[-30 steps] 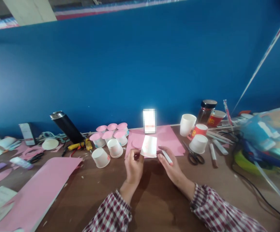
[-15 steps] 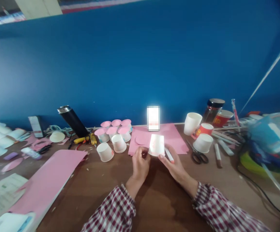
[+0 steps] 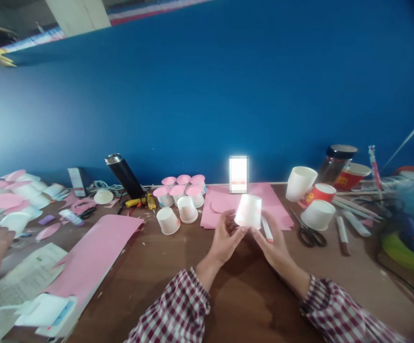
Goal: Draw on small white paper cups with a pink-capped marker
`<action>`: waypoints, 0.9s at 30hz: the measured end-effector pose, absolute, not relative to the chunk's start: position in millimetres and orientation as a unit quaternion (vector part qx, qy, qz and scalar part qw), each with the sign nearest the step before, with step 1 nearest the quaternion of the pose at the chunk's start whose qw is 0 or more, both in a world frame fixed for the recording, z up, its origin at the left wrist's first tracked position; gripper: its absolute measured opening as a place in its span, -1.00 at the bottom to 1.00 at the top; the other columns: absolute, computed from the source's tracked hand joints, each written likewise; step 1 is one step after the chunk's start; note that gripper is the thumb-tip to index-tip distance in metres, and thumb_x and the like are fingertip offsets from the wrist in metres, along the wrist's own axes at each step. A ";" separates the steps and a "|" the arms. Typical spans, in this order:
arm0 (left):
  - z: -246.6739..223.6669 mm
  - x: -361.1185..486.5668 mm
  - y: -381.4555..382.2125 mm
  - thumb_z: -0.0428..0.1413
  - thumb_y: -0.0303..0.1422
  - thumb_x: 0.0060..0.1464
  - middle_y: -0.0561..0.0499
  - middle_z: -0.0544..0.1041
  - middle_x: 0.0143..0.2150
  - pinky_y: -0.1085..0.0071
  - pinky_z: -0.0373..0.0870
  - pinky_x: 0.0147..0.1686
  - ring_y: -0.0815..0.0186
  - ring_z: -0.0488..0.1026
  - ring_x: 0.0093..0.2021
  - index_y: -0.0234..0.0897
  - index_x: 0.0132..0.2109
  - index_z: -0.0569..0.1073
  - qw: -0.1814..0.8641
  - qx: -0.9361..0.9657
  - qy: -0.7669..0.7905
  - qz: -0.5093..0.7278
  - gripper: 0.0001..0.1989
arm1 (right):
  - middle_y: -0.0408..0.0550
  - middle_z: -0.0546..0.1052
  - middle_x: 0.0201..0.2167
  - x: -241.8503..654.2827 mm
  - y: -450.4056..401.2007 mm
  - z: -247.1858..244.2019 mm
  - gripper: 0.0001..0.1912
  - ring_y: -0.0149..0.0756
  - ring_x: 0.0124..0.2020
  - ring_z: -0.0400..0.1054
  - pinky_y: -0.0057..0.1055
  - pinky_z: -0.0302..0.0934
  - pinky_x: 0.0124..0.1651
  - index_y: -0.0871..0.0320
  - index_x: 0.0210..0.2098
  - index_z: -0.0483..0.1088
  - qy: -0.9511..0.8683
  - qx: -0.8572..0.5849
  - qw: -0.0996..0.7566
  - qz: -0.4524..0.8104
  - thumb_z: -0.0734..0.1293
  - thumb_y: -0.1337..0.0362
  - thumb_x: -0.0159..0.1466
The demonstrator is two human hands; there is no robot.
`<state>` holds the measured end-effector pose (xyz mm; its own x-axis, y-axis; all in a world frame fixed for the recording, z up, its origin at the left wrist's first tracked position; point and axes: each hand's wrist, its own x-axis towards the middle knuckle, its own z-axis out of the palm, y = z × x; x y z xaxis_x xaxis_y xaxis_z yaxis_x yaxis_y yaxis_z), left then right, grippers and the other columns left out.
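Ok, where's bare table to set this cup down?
Bare brown wooden table lies just below both hands, between the big pink paper sheet and black scissors. It's crowded along the blue wall: pink-topped white paper cups, red paper cup.

1. The paper cup (image 3: pixel 248 211) looks matt white with a faint pink tint.
2. The pink sheet (image 3: pixel 224 202) is smooth, matt paper.
3. The table (image 3: pixel 235 305) is brown wood with a soft sheen.
4. The flask (image 3: pixel 124 175) is glossy black with a metal rim.
5. The sleeves (image 3: pixel 178 314) are checked woven cloth.
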<state>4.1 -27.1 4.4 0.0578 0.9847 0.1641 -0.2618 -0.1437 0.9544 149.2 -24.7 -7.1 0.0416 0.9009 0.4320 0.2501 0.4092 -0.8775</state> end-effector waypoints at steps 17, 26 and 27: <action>22.6 -19.7 -46.5 0.29 -0.36 -0.12 -0.12 0.42 0.00 0.22 0.38 -0.03 0.22 0.43 -0.03 -0.22 0.14 0.17 0.569 0.468 0.403 0.543 -0.30 | 0.12 0.39 0.04 147.8 -28.5 -3.5 -0.50 -0.08 0.01 0.35 -0.08 0.29 0.02 0.10 0.12 0.18 -0.673 -0.398 0.530 0.329 0.28 0.07 0.25; 38.1 -82.5 -48.3 0.30 -0.32 -0.17 -0.18 0.31 0.15 0.26 0.36 0.05 0.19 0.38 0.09 -0.17 0.22 0.09 0.169 0.424 0.536 0.710 -0.17 | 0.11 0.42 -0.07 147.1 -21.5 -8.5 -0.53 -0.19 -0.16 0.39 -0.13 0.36 -0.13 0.06 0.14 0.15 -0.619 -0.428 0.584 0.304 0.25 0.11 0.27; 39.8 -94.6 -44.2 0.31 -0.31 -0.17 -0.19 0.31 0.15 0.24 0.35 0.06 0.18 0.38 0.09 -0.18 0.23 0.06 0.109 0.394 0.555 0.725 -0.14 | 0.10 0.42 -0.06 147.3 -21.8 -8.8 -0.52 -0.19 -0.16 0.39 -0.14 0.36 -0.13 0.06 0.15 0.15 -0.625 -0.429 0.579 0.301 0.25 0.12 0.28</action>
<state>-94.6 -44.2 39.8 -0.6662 0.5951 0.4496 0.2786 -0.3606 0.8901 147.3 -21.8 -8.8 0.0388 0.8838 0.4663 0.1870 0.4520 -0.8722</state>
